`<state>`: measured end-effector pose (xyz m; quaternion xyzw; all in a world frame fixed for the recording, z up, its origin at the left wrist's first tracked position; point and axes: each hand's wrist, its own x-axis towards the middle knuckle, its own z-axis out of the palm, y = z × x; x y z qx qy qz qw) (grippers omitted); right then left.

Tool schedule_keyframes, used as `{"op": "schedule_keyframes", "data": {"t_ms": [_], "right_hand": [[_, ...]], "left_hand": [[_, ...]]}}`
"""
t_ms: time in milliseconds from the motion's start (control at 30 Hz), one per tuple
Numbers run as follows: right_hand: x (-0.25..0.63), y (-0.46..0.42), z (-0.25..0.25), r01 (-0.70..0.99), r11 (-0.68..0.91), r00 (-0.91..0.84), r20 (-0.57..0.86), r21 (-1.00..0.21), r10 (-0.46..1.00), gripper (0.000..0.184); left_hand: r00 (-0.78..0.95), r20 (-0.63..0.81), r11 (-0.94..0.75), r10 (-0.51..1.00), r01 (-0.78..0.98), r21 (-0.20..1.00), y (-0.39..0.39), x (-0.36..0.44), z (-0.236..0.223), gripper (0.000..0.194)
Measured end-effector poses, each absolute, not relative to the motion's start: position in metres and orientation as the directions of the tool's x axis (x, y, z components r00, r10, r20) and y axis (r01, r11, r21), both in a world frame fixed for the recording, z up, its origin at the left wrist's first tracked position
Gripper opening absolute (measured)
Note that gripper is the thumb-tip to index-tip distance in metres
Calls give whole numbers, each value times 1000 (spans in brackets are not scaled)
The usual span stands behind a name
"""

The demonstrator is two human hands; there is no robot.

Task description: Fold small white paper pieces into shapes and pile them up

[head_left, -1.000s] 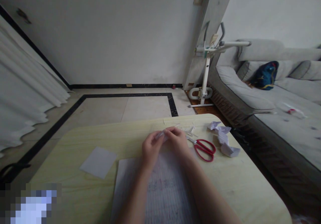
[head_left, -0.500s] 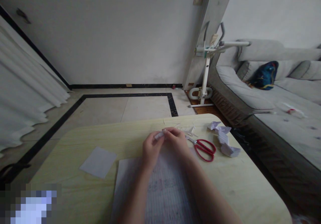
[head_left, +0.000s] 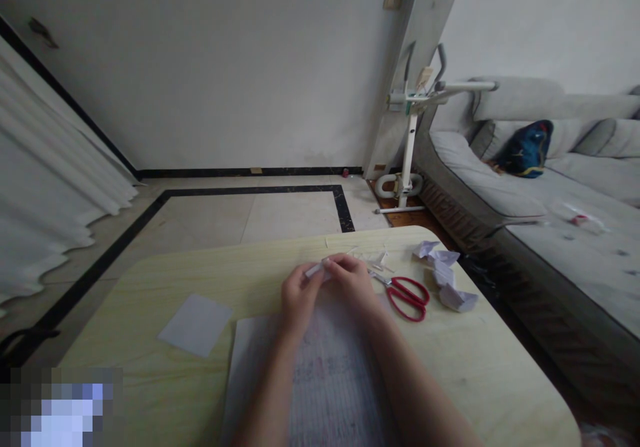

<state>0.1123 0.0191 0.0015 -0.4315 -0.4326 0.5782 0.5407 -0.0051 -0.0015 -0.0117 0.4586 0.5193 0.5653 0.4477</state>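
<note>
Both hands meet over the far middle of a pale wooden table. My left hand and my right hand pinch a small white piece of folded paper between their fingertips, fingers closed on it. Under my forearms lies a lined sheet of paper. Red-handled scissors rest just right of my right hand.
A white paper square lies to the left. Crumpled paper scraps and small offcuts sit at the table's far right. A grey sofa with a blue bag and an exercise machine stand to the right.
The hands stay in place; the fingers shift slightly on the small paper piece. The view has moved very little.
</note>
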Motion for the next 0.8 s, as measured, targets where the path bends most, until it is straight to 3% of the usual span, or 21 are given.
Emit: {"op": "schedule_keyframes", "data": {"t_ms": [467,800], "right_hand": [[115,19,1,-194,-23,12,-26,-981,1000,15],[114,19,3,-270,-66,-18,-63,-961,998,17]], "left_hand": [[-138,77,-71,987,44,996,-3,-7,-7,28],[-142,98,-88,985,72,994,-4,-8,-7,25]]}}
